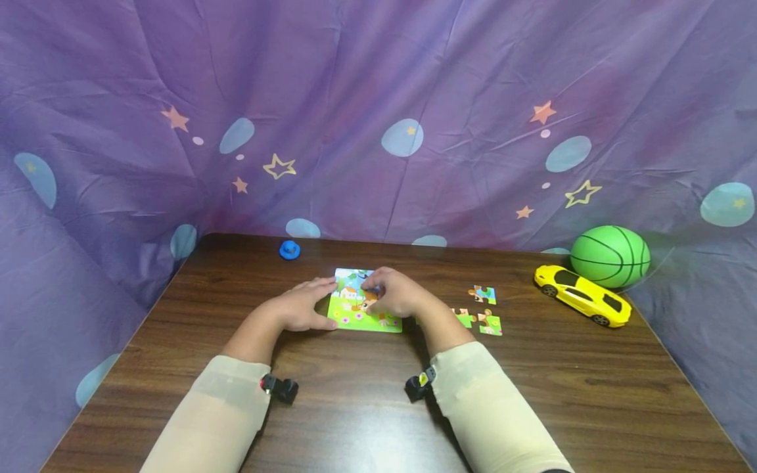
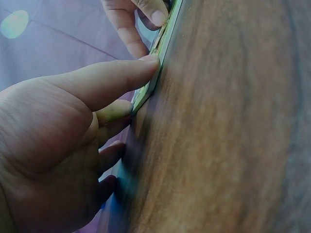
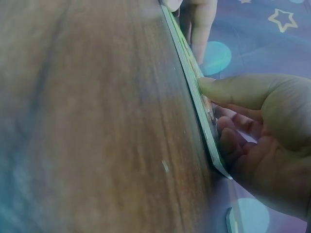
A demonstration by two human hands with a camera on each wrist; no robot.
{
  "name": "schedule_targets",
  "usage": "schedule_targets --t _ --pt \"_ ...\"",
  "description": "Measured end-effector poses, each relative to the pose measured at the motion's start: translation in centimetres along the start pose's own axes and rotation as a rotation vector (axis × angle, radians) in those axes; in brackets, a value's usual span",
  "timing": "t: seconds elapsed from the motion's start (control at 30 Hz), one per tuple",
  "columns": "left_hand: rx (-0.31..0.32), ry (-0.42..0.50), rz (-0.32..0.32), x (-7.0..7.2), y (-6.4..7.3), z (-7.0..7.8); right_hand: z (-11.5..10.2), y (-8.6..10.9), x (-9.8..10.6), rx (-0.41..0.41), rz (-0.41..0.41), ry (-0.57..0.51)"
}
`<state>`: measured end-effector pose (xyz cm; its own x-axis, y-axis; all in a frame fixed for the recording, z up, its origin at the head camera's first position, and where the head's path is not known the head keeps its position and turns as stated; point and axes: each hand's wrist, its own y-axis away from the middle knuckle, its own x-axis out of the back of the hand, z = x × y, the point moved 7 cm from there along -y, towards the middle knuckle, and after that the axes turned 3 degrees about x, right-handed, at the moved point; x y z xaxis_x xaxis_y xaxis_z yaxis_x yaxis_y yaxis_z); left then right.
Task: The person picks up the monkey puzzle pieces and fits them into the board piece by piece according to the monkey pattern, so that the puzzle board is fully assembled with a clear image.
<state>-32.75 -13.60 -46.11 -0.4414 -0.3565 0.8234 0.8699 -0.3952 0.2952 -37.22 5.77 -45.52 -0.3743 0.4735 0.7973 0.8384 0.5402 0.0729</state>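
Note:
A colourful jigsaw puzzle board [image 1: 349, 320] with a house, grass and flowers lies flat on the table. My left hand [image 1: 303, 305] rests at its left side, fairly straight fingers and thumb spread along the edge. In the left wrist view, that thumb [image 2: 131, 75] touches the near corner of the board. Over the board's right part, my right hand [image 1: 397, 292] pinches a brownish puzzle piece [image 3: 209, 109] between thumb and bent fingers, low against the surface. The hand hides most of that piece. Loose puzzle pieces [image 1: 489, 323] lie to the right, partly behind the right forearm.
A lone loose piece [image 1: 483, 293] lies farther back on the right. The yellow toy car [image 1: 582, 295] and green ball [image 1: 610, 256] stand at the right edge. A small blue hat-shaped object [image 1: 290, 249] sits at the back left. Purple cloth [image 1: 355, 184] hangs behind the wooden table [image 1: 331, 407].

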Motion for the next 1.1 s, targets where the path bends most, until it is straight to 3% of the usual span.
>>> schedule_targets --t 0.63,1.0,1.1 --pt "0.009 -0.002 -0.001 0.1 0.1 0.2 -0.2 0.0 -0.4 -0.005 -0.042 0.054" --pt "0.008 -0.006 0.002 0.1 0.0 0.2 -0.4 0.1 0.1 0.008 -0.026 0.05" --pt "0.004 -0.007 0.003 0.0 0.1 0.2 -0.3 0.5 0.8 0.016 0.006 0.002"
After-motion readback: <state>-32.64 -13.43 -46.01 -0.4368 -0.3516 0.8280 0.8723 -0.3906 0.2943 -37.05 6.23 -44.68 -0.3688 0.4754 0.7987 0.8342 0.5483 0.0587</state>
